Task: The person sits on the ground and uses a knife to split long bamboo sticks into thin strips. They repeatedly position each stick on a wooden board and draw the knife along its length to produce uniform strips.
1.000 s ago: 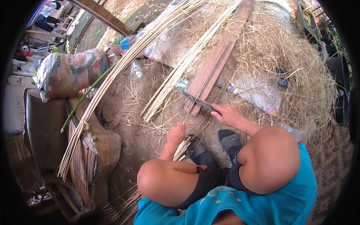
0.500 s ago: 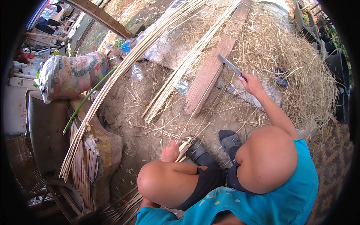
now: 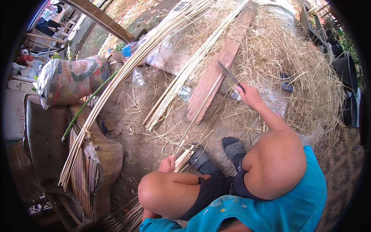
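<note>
My right hand (image 3: 250,95) is closed around the dark handle of a knife (image 3: 230,74). Its blade points up and left above the brown wooden plank (image 3: 210,86). My left hand (image 3: 167,164), low beside my left knee, is closed on the near end of a thin bamboo strip (image 3: 184,134). From there the strip runs up and right over the plank's near part, toward the knife. Beside this hand a bundle of short pale strips (image 3: 184,158) lies by my left foot. Whether the blade touches the strip, I cannot tell.
Long pale strips (image 3: 193,71) lie left of the plank, and another long bundle (image 3: 116,83) leans over a worn wooden piece (image 3: 110,154). A stuffed sack (image 3: 75,79) and a green stalk (image 3: 91,102) are at left. Curly shavings (image 3: 297,58) heap at right.
My right hand and the knife have moved left and slightly down, bringing the blade over the plank. My left hand has shifted a little left and down, and the strip now shows across the plank.
</note>
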`<state>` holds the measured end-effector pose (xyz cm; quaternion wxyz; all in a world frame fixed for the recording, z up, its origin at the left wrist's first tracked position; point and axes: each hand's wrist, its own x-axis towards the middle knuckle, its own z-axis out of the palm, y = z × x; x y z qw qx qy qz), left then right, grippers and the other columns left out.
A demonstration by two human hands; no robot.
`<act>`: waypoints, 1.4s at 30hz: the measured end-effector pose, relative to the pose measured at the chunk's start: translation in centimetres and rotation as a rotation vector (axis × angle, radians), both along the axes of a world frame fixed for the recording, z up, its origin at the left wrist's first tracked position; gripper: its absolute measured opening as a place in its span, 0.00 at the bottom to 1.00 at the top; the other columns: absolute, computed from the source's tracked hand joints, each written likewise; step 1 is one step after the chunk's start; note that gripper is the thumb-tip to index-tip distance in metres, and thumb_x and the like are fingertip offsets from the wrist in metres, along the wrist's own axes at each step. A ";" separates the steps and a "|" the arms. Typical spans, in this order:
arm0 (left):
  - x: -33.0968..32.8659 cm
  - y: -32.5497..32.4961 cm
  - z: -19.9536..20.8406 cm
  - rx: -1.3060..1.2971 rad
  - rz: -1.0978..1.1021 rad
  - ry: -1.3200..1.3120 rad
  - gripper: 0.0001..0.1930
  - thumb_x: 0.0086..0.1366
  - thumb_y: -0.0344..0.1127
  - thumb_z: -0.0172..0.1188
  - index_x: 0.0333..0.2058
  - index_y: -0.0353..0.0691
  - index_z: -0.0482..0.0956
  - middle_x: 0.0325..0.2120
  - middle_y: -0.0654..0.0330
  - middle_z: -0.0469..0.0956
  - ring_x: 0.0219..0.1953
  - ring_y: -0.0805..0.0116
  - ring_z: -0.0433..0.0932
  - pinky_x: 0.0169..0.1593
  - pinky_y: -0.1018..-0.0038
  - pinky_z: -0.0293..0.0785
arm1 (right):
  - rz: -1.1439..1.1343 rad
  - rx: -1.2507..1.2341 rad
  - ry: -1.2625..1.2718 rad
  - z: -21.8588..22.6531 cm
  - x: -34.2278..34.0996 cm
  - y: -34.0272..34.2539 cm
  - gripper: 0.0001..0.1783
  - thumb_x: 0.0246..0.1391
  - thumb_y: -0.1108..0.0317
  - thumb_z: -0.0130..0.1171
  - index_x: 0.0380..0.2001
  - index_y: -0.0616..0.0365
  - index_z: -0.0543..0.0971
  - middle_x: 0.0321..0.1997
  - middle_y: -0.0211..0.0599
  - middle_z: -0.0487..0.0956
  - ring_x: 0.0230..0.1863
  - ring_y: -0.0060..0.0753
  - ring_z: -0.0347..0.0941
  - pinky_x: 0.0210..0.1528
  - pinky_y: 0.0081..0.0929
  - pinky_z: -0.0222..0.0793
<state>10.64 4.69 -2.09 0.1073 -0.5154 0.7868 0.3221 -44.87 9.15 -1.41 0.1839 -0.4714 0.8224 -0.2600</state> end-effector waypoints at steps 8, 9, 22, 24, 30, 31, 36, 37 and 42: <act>5.0 1.5 -1.2 0.335 0.547 0.242 0.30 0.77 0.57 0.44 0.21 0.40 0.74 0.14 0.65 0.68 0.19 0.75 0.67 0.24 0.69 0.61 | 0.041 0.040 0.074 -1.3 1.4 1.0 0.26 0.68 0.46 0.51 0.63 0.45 0.73 0.31 0.53 0.82 0.35 0.62 0.81 0.41 0.54 0.77; 5.6 1.7 0.0 0.332 0.657 0.179 0.31 0.77 0.57 0.45 0.22 0.40 0.74 0.14 0.65 0.69 0.19 0.75 0.67 0.24 0.69 0.60 | 0.032 0.051 0.054 -1.4 1.2 0.9 0.26 0.68 0.47 0.51 0.62 0.46 0.73 0.30 0.53 0.82 0.35 0.62 0.81 0.41 0.54 0.77; 1.9 -3.4 0.0 0.275 0.219 0.161 0.25 0.76 0.51 0.49 0.35 0.34 0.83 0.20 0.59 0.75 0.26 0.68 0.74 0.34 0.67 0.71 | -0.134 0.159 0.059 0.8 -3.7 1.2 0.24 0.68 0.47 0.49 0.57 0.50 0.77 0.37 0.57 0.83 0.44 0.63 0.80 0.48 0.55 0.74; 4.6 -2.5 2.0 0.404 0.179 0.012 0.24 0.74 0.51 0.50 0.38 0.35 0.84 0.24 0.55 0.81 0.29 0.61 0.80 0.37 0.64 0.74 | -0.133 0.119 0.083 0.0 -3.2 2.2 0.24 0.68 0.47 0.49 0.56 0.50 0.78 0.37 0.57 0.83 0.44 0.63 0.80 0.49 0.54 0.75; 13.2 -4.7 2.7 0.228 -0.391 -0.322 0.24 0.72 0.53 0.52 0.39 0.37 0.85 0.29 0.50 0.84 0.33 0.53 0.83 0.41 0.60 0.76 | -0.132 0.003 -0.155 -1.3 0.6 2.4 0.26 0.68 0.48 0.52 0.60 0.51 0.76 0.41 0.58 0.83 0.46 0.62 0.80 0.50 0.48 0.74; 12.5 -6.2 2.9 0.177 -0.429 -0.357 0.24 0.72 0.53 0.52 0.39 0.37 0.85 0.30 0.50 0.85 0.34 0.52 0.84 0.41 0.59 0.77 | -0.147 -0.019 -0.193 -1.8 0.8 2.4 0.26 0.67 0.48 0.53 0.61 0.51 0.75 0.41 0.58 0.83 0.46 0.62 0.80 0.50 0.47 0.74; -1.6 -10.8 5.6 0.383 -0.419 -0.296 0.22 0.70 0.54 0.55 0.42 0.40 0.85 0.35 0.50 0.86 0.40 0.47 0.84 0.46 0.59 0.78 | -0.190 -0.001 -0.242 -3.7 2.1 3.7 0.27 0.68 0.48 0.53 0.62 0.52 0.75 0.44 0.59 0.83 0.48 0.62 0.80 0.51 0.45 0.74; -4.2 -9.7 4.8 0.409 -0.375 -0.251 0.23 0.69 0.55 0.56 0.42 0.39 0.85 0.35 0.48 0.86 0.40 0.46 0.84 0.46 0.58 0.78 | -0.194 -0.017 -0.225 -3.7 2.0 3.6 0.27 0.68 0.48 0.53 0.62 0.53 0.75 0.44 0.59 0.83 0.49 0.62 0.80 0.51 0.45 0.74; -12.0 -1.5 0.2 0.134 -0.125 0.106 0.20 0.71 0.51 0.58 0.38 0.36 0.82 0.28 0.46 0.83 0.37 0.42 0.83 0.44 0.53 0.77 | -0.207 -0.012 -0.294 -4.0 2.0 4.1 0.27 0.68 0.49 0.54 0.62 0.52 0.75 0.46 0.60 0.82 0.49 0.62 0.80 0.52 0.45 0.73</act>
